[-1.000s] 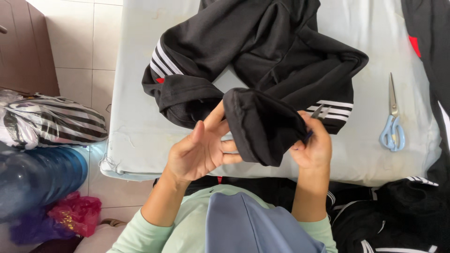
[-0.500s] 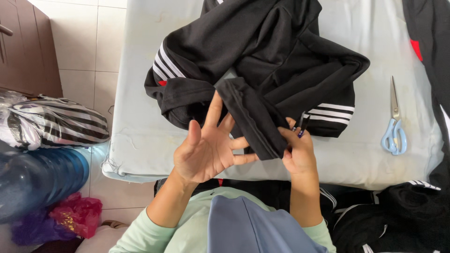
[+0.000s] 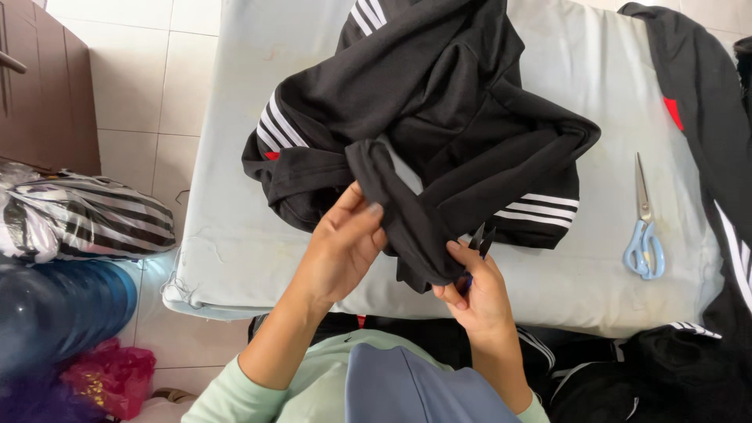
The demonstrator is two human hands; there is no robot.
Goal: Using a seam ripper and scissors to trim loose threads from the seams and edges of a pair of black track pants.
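A black garment [image 3: 439, 110] with white stripes and a small red mark lies bunched on a pale padded table [image 3: 235, 141]. My left hand [image 3: 341, 243] pinches a twisted fold of the black fabric near the table's front edge. My right hand [image 3: 474, 294] grips the lower end of the same fold and also holds a small black thread snipper [image 3: 479, 239], whose blades poke up past my fingers.
Blue-handled scissors [image 3: 644, 235] lie on the table at the right. More black striped clothing [image 3: 721, 157] drapes over the right edge. Left of the table sit a striped plastic bag [image 3: 86, 215], a blue bag [image 3: 55, 313] and a red bag [image 3: 110, 376] on a tiled floor.
My left hand went from spread flat against the fold to pinching it. My right hand slid along the fabric toward me, and the snipper blades now show above it.
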